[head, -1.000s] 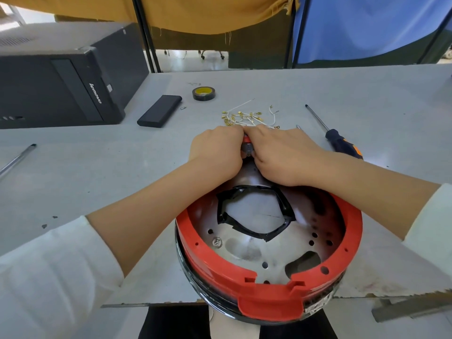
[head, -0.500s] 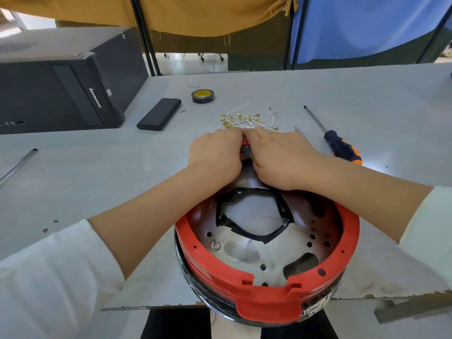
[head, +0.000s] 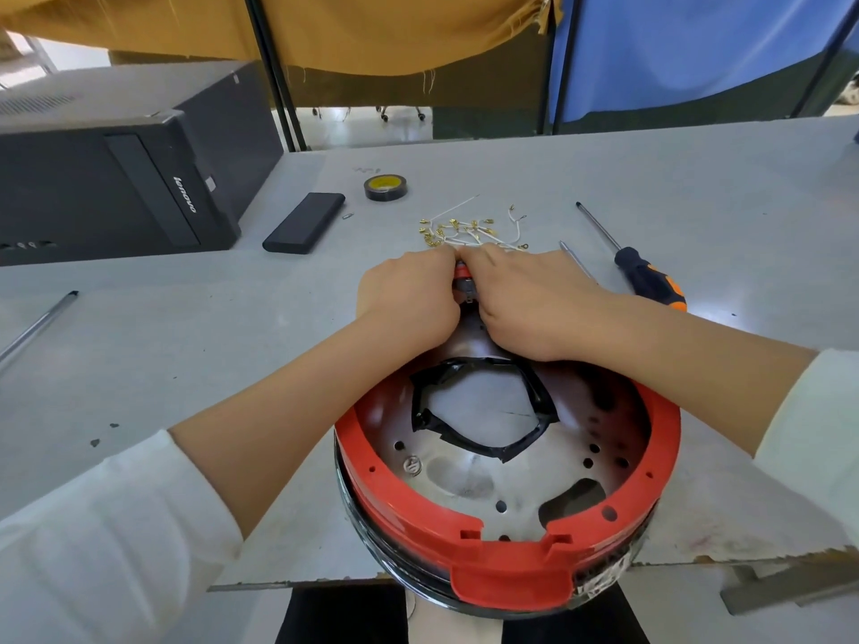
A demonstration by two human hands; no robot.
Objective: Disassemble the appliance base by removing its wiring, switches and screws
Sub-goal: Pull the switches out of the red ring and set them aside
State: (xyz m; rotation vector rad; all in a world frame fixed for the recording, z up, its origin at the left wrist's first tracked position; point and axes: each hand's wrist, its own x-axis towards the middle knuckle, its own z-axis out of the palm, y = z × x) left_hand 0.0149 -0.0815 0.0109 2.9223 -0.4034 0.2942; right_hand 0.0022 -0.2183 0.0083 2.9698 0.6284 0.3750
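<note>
Base (head: 506, 541) sits upside down at the counter (head: 186, 346) edge nearest us, red rim up, metal plate bare but for one screw (head: 412, 465). At its far rim both our hands meet on a small red-and-black part, likely a switch (head: 464, 281): left hand (head: 409, 302) and right hand (head: 525, 302) curl their fingers round it. We judge it best to squeeze its side clips evenly and push straight out, not twisting, while our wrists hold the rim down. Pulled wires (head: 469, 232) lie just beyond; the screwdriver (head: 648, 276) waits to the right.
</note>
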